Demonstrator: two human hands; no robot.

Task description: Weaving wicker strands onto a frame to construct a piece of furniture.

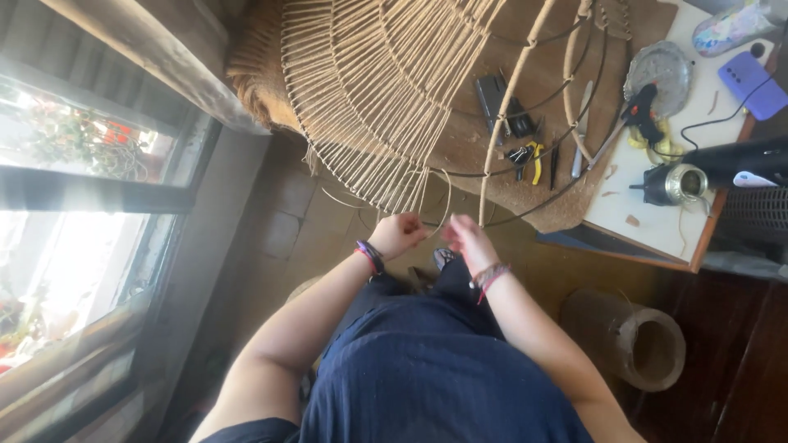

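Observation:
A large wire frame wound with pale cord strands leans over the edge of a work table, its lower rim just above my hands. My left hand is closed around a loose loop of the pale cord at the frame's bottom edge. My right hand sits close beside it, fingers pinched on the same cord, slightly blurred. Both wrists carry bracelets. Bare dark wire hoops of the frame curve off to the right.
A brown cloth covers the table under pliers with yellow handles, a knife and a black stapler-like tool. A white board holds a glue gun, a metal cup and a purple phone. A clay cylinder stands on the floor; a window is at left.

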